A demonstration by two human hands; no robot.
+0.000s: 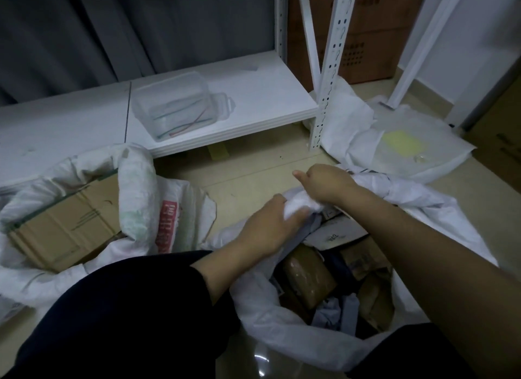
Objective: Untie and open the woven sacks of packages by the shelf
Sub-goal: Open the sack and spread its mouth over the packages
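- We see the near woven sack [262,302] on the floor at centre-right, its mouth open, with brown parcels [308,277] and grey bags inside.
- The far rim of that sack is bunched up, and both hands meet on it.
- Our left hand [265,226] reaches from the near left, fingers curled into the bunched white cloth at the rim and gripping it.
- Our right hand [324,184] comes in from the right, just beyond the left one, fist closed on the same bunch of cloth with the thumb sticking out to the left.
- Both forearms are bare; a dark sleeve [135,302] covers the left upper arm.
- A second woven sack [135,181] lies at the left, rolled open around a cardboard box [62,226].
- A flat white sack [394,147] lies on the far right floor.
- Beyond stands a white metal shelf [239,96] carrying a clear plastic container [177,105], with grey curtains [112,31] behind and a beige tiled floor [248,170].
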